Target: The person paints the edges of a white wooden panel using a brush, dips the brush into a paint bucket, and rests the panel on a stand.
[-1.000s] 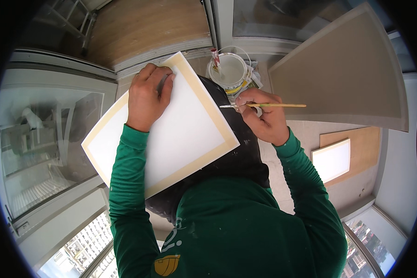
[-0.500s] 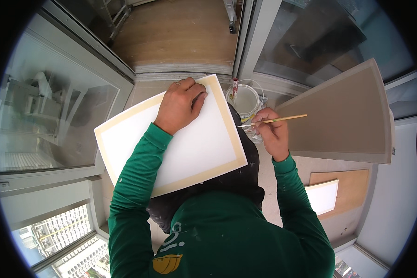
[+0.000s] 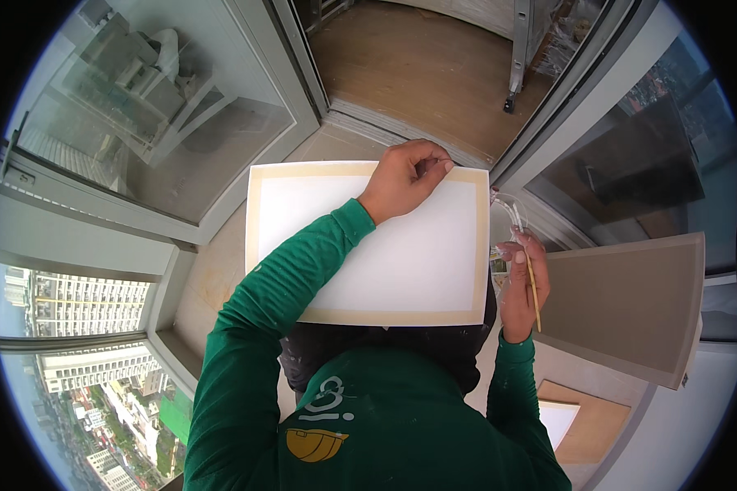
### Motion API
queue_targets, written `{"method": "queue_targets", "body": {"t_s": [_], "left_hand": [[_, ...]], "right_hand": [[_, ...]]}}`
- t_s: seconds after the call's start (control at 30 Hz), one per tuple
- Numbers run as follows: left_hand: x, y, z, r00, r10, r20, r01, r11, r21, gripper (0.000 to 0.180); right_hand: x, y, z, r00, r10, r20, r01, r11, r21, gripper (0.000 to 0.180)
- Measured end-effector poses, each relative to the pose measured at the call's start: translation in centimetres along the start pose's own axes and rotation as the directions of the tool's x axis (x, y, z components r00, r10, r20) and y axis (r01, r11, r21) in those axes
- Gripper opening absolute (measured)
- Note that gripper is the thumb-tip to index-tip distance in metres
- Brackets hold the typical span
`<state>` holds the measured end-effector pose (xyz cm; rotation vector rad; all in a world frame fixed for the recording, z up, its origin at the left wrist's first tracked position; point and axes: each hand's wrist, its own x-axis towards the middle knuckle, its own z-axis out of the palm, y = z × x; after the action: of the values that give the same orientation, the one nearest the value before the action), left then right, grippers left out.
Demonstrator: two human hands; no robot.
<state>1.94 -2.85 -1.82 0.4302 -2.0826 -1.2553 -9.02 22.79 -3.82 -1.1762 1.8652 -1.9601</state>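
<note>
Glass walls and sliding-door frames ring the scene, with a wooden floor [image 3: 418, 74] beyond the door track and city buildings far below at the left. A grey panel [image 3: 630, 307] leans at the right. Across the person's lap lies a white board with a cream border [image 3: 385, 254], roughly level and facing up. The left hand [image 3: 405, 176] rests on its far edge, fingers curled over the rim in a closed grip on the board. The right hand [image 3: 520, 286] hangs just beside the board's right edge, its grip closed on a thin wooden brush [image 3: 532, 286] that points away from the body. A small clear cup [image 3: 508, 217] sits just past that hand, partly hidden. The board is steadied at one edge only, so I judge it could tip off the lap; the brush, so near the cup, could knock it or drip onto the white face.
</note>
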Motion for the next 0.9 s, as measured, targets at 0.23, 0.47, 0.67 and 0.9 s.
{"method": "queue_targets", "body": {"t_s": [0.23,0.47,0.67,0.9], "left_hand": [[-1.1,-0.7,-5.0,0.998,0.045,-0.038,-0.038,0.988,0.151,0.014],[-1.6,0.2,-8.9,0.99,0.106,0.09,-0.138,0.824,0.549,0.029],[1.0,-0.3,-8.8,0.953,-0.067,0.297,-0.175,0.678,0.714,0.055],[-0.8,1.7,-10.8,0.972,-0.001,0.235,-0.175,0.668,0.723,0.047]], "right_hand": [[-4.7,-1.4,4.4,0.994,-0.044,0.096,0.044,0.999,0.012,0.039],[-5.4,-1.2,4.5,0.991,-0.09,0.103,0.089,0.996,0.006,0.047],[-5.3,-1.6,2.9,0.993,-0.093,0.076,0.085,0.991,0.102,0.046],[-4.8,-0.3,-1.9,0.994,0.021,-0.104,0.004,0.971,0.237,0.041]]}}
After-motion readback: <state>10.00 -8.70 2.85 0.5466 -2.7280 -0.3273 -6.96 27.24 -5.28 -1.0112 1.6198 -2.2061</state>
